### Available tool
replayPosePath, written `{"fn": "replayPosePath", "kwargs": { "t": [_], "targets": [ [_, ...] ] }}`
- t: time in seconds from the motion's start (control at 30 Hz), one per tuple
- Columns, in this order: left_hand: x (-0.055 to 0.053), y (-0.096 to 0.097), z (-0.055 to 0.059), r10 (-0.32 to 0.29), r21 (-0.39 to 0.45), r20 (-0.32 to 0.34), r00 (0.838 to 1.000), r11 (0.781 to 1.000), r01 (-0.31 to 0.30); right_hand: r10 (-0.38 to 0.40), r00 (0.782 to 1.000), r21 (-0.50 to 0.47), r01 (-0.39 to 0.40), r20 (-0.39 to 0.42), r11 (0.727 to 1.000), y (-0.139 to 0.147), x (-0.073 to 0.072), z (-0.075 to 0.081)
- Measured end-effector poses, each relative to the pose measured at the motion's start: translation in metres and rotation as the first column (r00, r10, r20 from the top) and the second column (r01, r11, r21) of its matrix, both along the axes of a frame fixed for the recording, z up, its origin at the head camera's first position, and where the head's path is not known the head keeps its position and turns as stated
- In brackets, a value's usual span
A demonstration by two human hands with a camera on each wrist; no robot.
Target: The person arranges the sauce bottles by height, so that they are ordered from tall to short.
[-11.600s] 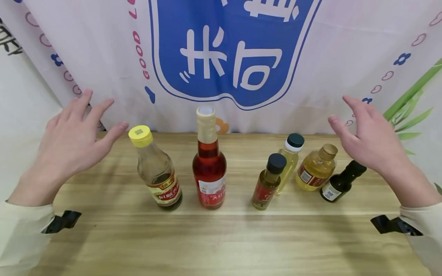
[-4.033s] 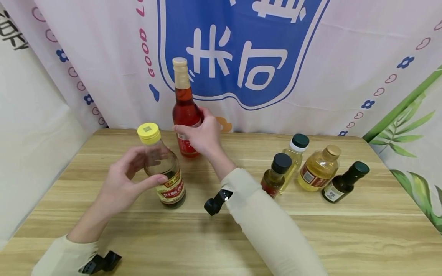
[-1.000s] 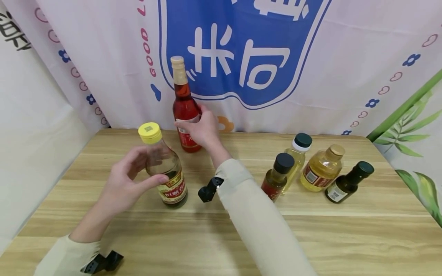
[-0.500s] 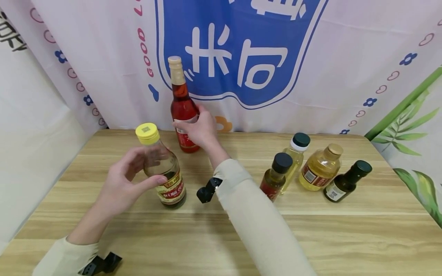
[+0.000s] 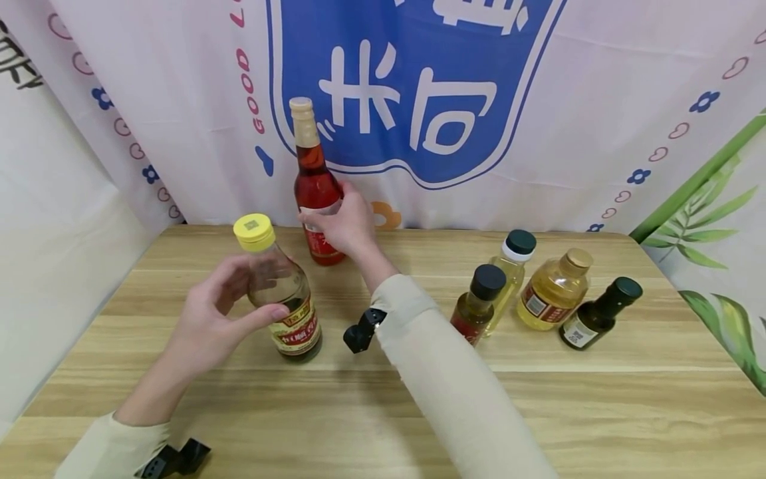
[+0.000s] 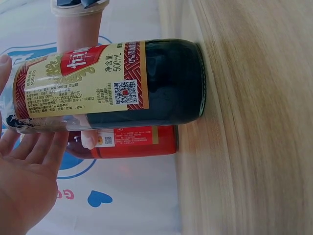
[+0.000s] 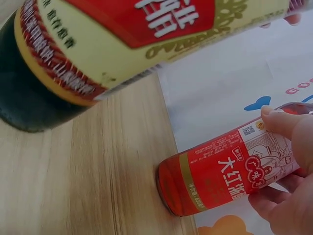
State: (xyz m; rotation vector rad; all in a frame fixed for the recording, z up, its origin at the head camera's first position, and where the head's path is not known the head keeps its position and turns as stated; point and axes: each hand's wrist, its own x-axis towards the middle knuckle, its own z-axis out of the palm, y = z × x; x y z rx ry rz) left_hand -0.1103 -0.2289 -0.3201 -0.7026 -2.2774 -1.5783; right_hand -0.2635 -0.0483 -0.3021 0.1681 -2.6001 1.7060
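A yellow-capped bottle of dark vinegar stands upright on the wooden table, left of centre. My left hand holds it, fingers behind the glass and thumb in front. Farther back, against the curtain, is a bottle of red vinegar with a cream-coloured neck. My right hand grips its labelled middle from the right. In the left wrist view the dark vinegar's base meets the tabletop, and the red bottle shows partly hidden behind it. The right wrist view shows the red bottle's label between thumb and fingers.
At the right stand several smaller bottles: a black-capped one partly covered by my right sleeve, a slim green-capped oil bottle, a gold-capped oil bottle and a dark squat-bodied bottle. A printed curtain hangs along the table's back edge.
From the oldest frame, both hands have come in from the sides onto the two bottles, and the red bottle has moved back and left. Over the last second almost nothing has moved.
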Motion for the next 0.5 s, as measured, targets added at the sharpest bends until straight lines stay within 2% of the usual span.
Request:
{"fn": "replayPosePath", "kwargs": {
  "t": [0.27,0.5],
  "targets": [
    [0.001,-0.001,0.0,0.017,-0.022,0.003,1.0,1.0,-0.017,0.004,1.0,0.034,-0.005,0.017,0.999,0.0,0.004,0.005],
    [0.002,0.001,0.001,0.043,-0.046,0.015,0.999,0.998,-0.042,-0.031,0.999,0.003,0.031,0.01,1.0,0.004,0.019,0.021]
  ]
}}
